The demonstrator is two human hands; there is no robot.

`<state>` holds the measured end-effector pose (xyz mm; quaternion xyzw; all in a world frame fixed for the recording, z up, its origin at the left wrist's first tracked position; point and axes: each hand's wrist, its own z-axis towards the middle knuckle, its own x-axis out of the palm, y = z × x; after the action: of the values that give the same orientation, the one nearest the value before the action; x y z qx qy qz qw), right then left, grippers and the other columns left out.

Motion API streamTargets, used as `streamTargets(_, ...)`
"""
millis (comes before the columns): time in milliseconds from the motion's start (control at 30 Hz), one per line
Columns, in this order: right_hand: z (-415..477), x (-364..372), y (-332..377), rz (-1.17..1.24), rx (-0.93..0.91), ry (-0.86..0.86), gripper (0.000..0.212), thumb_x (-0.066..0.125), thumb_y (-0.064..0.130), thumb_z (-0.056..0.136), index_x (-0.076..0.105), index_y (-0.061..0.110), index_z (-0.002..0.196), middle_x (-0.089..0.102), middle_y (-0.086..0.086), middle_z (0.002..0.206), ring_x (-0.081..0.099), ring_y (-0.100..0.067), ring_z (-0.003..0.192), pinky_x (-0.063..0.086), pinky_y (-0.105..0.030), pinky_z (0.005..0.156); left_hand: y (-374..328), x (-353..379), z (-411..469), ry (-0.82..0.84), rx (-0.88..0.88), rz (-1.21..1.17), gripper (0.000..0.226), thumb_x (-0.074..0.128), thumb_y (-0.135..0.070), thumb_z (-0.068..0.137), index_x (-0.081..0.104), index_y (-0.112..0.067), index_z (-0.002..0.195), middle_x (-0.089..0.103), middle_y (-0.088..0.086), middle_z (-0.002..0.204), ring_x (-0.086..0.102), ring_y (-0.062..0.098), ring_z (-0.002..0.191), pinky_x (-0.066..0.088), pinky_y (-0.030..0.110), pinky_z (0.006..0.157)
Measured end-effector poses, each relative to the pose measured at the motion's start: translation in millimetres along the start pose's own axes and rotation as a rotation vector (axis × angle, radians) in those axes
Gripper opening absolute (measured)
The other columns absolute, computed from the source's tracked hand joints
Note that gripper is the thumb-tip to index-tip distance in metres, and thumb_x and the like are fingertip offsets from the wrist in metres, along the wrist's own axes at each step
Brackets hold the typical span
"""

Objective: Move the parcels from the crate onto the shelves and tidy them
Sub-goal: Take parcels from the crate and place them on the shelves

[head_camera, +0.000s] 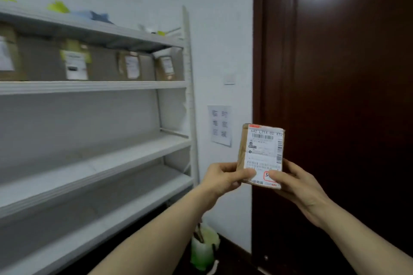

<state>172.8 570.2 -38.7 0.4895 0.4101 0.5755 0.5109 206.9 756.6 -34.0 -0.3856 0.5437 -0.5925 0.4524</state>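
Observation:
A small brown cardboard parcel (261,152) with a white shipping label stands upright in front of me, label facing me. My left hand (223,177) grips its lower left edge, thumb on the label. My right hand (295,185) grips its lower right corner, thumb over a red-framed mark. The white metal shelving (93,86) fills the left side. Several labelled brown parcels (76,65) stand in a row on its second level. The crate is out of view.
The lower shelf boards (111,158) are bare. Loose yellow and blue items (89,14) lie on the top level. A dark brown door (346,96) is at the right, a paper notice (220,125) on the wall, a green-lined bin (204,245) on the floor.

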Motion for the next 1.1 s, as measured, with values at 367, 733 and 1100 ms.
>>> streamTargets(367,49.2,262.5,-25.4,0.129,0.026,0.473,0.073,0.081,0.008,0.059,0.053,0.011,0.126,0.074,-0.009,0.099,0.07,-0.024,0.094,0.052,-0.039,0.092,-39.2,-223.9,-127.1,-0.575,0.155,0.365,0.022,0.067,-0.02,0.088,0.073,-0.009,0.106,0.073,-0.012,0.087,0.061,-0.009,0.077,0.047,0.009,0.076)
streamTargets(733,76.1,562.5,-6.8,0.196,-0.076,0.66,0.045,0.077,0.014,0.075,0.061,0.016,0.117,0.074,0.004,0.092,0.065,-0.013,0.088,0.043,-0.027,0.079,-109.7,-475.9,-250.9,-1.243,0.022,0.976,0.044,0.047,-0.051,0.089,0.056,-0.016,0.064,0.058,0.004,0.067,0.065,0.03,0.082,0.049,0.035,0.072)
streamTargets(1100,112.2,788.2,26.9,0.232,-0.177,0.824,0.04,0.077,-0.002,0.071,0.062,0.011,0.106,0.073,-0.007,0.099,0.068,-0.025,0.099,0.048,-0.042,0.1,-164.5,-645.5,-315.3,-1.347,-0.148,1.363,0.03,0.052,-0.031,0.095,0.067,-0.021,0.118,0.061,-0.003,0.128,0.057,0.017,0.113,0.046,0.033,0.096)
